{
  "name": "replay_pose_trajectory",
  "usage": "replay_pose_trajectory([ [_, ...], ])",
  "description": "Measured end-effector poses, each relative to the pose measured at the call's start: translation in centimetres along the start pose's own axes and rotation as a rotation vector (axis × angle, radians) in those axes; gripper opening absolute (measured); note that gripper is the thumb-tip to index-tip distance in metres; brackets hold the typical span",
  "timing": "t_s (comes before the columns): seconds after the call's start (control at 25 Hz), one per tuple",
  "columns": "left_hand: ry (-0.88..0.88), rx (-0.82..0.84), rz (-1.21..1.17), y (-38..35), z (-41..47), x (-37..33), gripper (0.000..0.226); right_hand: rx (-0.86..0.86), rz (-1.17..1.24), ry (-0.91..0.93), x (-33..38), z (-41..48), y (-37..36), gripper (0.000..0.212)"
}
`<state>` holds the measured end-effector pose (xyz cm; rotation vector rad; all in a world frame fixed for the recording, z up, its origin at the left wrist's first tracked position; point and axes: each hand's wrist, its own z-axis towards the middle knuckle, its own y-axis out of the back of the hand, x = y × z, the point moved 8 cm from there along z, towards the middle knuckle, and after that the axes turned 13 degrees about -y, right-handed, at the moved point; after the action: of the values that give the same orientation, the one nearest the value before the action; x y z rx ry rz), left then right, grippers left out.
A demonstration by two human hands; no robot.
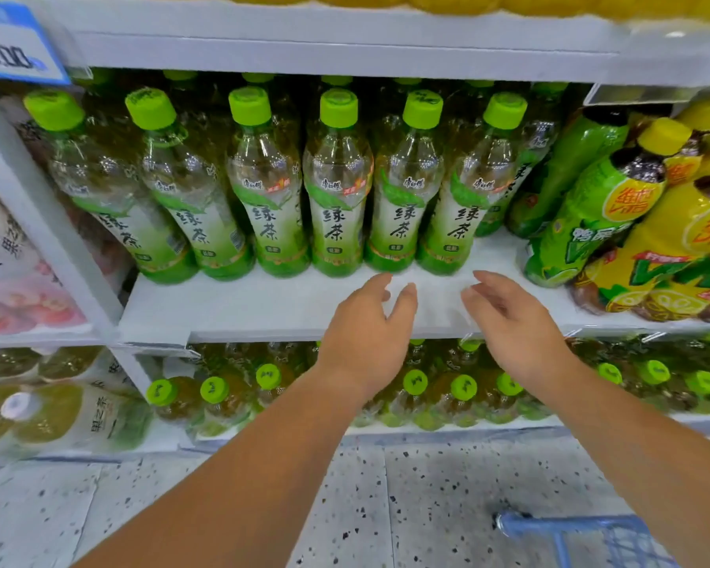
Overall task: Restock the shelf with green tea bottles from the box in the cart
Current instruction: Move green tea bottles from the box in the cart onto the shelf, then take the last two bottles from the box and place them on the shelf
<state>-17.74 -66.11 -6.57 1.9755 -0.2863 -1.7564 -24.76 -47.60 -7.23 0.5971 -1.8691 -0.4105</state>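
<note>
Shelf [263,309]: white, with a bare strip along its near edge. Six green tea bottles [337,190] stand upright in a row along the front, lime caps on and labels facing out, with more rows behind them.

Left hand [365,325]: held over the bare strip just near the row, fingers loosely spread, gripping nothing.

Right hand [513,317]: beside the left, apart from it, fingers relaxed, also gripping nothing. Neither hand touches a bottle.

To the right stand lemon tea bottles [591,215] with yellow caps. The lower shelf holds further green-capped bottles [263,387]. A blue cart [570,530] corner shows near right on the speckled floor [181,506].
</note>
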Motion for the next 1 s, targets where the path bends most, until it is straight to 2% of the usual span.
replay_pose_trajectory([
  [0.24,-0.003,0.215,-0.044,-1.7,-6.6,-0.7,0.063,0.051,0.041,-0.063,-3.2,-7.2,0.8,0.043],
  [0.4,0.059,0.235,-0.024,-1.3,-11.4,-1.9,0.058,0.106,0.049,-0.191,-6.2,-12.6,3.2,0.049],
  [0.72,0.047,0.4,-0.082,-6.6,-19.7,-11.2,0.057,0.048,-0.005,-0.336,-10.6,-24.1,14.6,0.052],
  [1.0,0.002,0.534,-0.086,-13.9,-26.1,-22.3,0.061,-0.099,0.016,-0.404,-16.3,-32.9,27.4,0.053],
])
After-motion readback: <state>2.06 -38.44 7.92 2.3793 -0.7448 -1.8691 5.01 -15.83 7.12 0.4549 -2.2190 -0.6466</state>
